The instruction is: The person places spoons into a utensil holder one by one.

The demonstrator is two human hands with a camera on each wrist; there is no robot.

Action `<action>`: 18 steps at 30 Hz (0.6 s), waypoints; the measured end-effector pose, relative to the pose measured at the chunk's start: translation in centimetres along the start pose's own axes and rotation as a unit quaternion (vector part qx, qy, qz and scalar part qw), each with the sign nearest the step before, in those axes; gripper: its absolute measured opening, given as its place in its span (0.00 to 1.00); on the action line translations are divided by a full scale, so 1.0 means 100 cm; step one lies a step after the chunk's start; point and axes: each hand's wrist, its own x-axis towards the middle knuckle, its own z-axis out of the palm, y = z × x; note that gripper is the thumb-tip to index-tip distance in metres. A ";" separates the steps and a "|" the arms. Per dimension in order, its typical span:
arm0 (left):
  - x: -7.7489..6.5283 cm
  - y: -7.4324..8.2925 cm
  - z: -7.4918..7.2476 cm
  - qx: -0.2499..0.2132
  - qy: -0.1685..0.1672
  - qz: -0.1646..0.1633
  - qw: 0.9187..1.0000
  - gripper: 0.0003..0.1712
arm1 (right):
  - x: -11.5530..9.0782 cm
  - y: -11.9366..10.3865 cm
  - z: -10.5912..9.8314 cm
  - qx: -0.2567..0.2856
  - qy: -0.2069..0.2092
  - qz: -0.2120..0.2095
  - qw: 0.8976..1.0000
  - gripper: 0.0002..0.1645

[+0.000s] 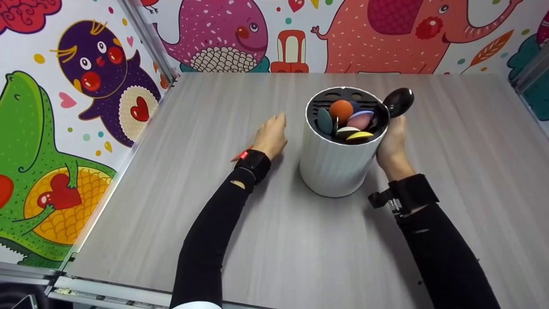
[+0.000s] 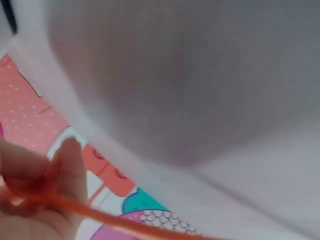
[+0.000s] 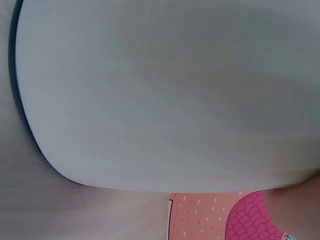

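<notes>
A white cylindrical utensil holder [image 1: 336, 167] stands upright on the table, with a black slotted insert in its top. Several coloured rounded utensil ends, one of them orange [image 1: 341, 112], stick up from it. A black spoon [image 1: 399, 103] leans out at its right rim. My right hand [image 1: 392, 150] rests against the holder's right side, its fingers mostly hidden. Left of the holder and apart from it, my left hand [image 1: 271, 137] grips a thin orange strip-like piece [image 2: 120, 222]. The strip's pointed end shows beside that wrist in the head view; its kind is unclear.
The grey wood-grain table [image 1: 274, 257] extends around the holder. Printed cartoon panels stand at the back and at the left [image 1: 25, 128], joined by a metal frame post. A metal rail [image 1: 111, 292] runs along the table's front edge.
</notes>
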 end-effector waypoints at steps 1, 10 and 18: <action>-0.001 0.002 -0.001 -0.008 0.007 0.005 1.000 0.11 | 0.000 0.000 0.000 0.000 0.000 -0.001 1.000 0.26; -0.013 0.015 -0.005 -0.127 0.036 -0.034 0.991 0.09 | -0.001 0.000 0.001 0.000 -0.004 -0.002 1.000 0.26; -0.022 0.028 -0.018 -0.236 0.103 -0.013 0.966 0.18 | 0.000 -0.001 0.000 -0.003 -0.001 0.001 1.000 0.27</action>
